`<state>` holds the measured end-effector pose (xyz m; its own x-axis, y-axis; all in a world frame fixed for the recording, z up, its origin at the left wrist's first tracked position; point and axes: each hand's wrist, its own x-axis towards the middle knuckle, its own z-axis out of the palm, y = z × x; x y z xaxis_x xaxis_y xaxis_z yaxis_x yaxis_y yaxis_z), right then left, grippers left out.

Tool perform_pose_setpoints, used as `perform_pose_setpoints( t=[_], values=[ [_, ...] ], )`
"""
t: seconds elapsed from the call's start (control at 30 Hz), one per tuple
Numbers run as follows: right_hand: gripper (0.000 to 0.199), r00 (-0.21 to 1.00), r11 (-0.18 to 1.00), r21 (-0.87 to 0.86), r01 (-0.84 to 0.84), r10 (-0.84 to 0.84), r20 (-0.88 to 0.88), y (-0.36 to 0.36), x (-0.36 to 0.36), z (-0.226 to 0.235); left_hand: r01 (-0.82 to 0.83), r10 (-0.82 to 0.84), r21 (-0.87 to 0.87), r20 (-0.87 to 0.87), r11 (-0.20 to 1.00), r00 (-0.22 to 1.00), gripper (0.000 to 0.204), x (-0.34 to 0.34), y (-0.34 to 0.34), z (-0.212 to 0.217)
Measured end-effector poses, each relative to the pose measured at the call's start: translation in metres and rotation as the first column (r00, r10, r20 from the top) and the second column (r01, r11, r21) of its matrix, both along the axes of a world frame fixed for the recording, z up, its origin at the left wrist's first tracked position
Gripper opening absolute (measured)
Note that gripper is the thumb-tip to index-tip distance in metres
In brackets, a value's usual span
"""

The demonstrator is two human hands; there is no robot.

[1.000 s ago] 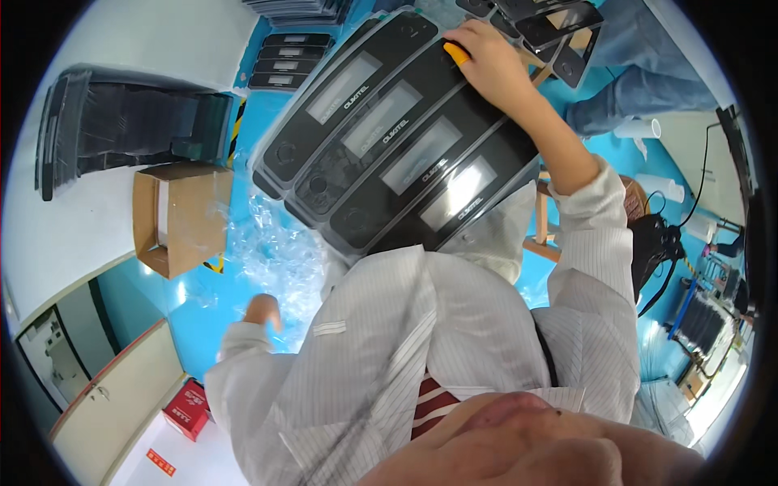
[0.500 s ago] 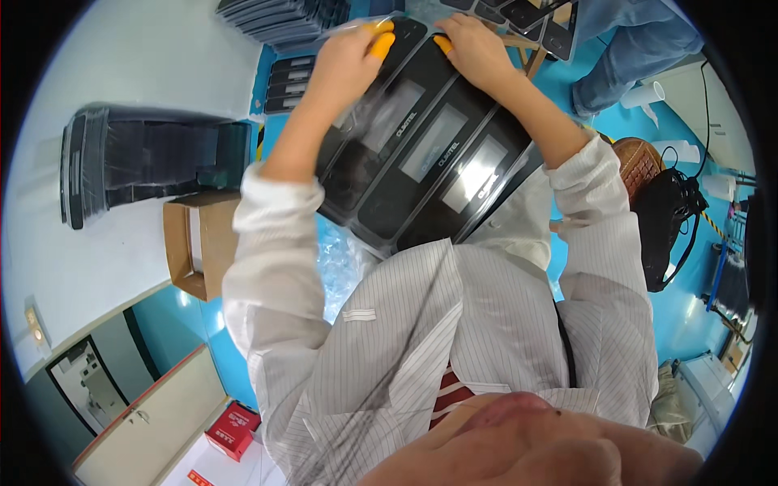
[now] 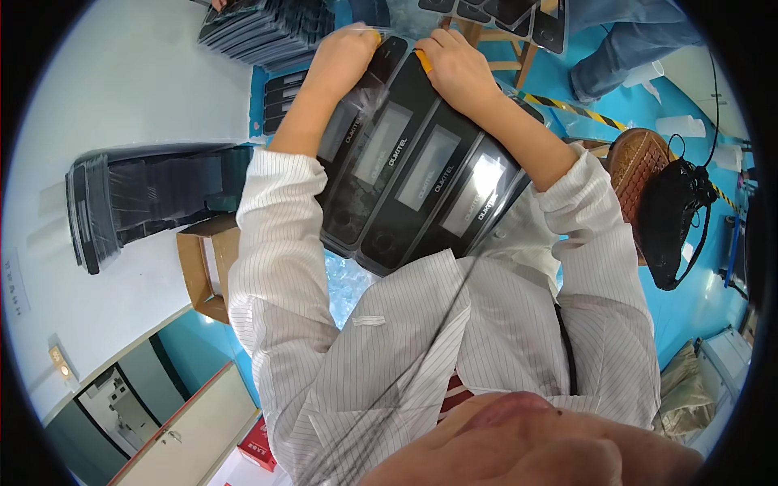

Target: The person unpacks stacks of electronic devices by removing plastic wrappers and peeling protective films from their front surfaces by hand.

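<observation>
Tilted against my lap is a clear plastic tray (image 3: 378, 265) carrying several black phone-shaped panels (image 3: 428, 168), each with a pale rectangular window. At its far left edge, my left hand (image 3: 348, 61) is closed on the rim, an orange finger cot showing at the fingertip. My right hand (image 3: 460, 71) grips the far edge further right. One finger in an orange cot (image 3: 424, 61) is bent down beside the top of a panel. The undersides of both hands' grips are hidden.
On the white table at left stand a row of stacked dark trays (image 3: 162, 190) and a cardboard box (image 3: 209, 263). More stacked trays (image 3: 263, 32) lie at the far end. A wooden stool (image 3: 506, 49), another person's jeans leg (image 3: 624, 61) and a black bag (image 3: 673, 215) are at right.
My view has turned, so the table's things sit lower. Both hands and the tray have shifted slightly left and down. The left hand's orange fingertips show less now.
</observation>
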<state>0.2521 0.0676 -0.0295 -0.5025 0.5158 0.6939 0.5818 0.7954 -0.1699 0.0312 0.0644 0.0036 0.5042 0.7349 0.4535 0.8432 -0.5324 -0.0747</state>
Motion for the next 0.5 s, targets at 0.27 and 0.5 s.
perform_pose_setpoints(
  t=[0.27, 0.5],
  values=[
    [0.021, 0.995, 0.996, -0.071, -0.054, 0.059, 0.075, -0.031, 0.001, 0.032, 0.173, -0.164, -0.015, 0.256, 0.985, 0.953, 0.022, 0.041, -0.091, 0.022],
    [0.03, 0.835, 0.65, -0.574, -0.498, 0.179, -0.521, -0.106, 0.031, 0.039, 0.07, 0.138, -0.346, 0.542, 0.936, 0.829, 0.013, 0.067, -0.177, 0.045]
  ],
)
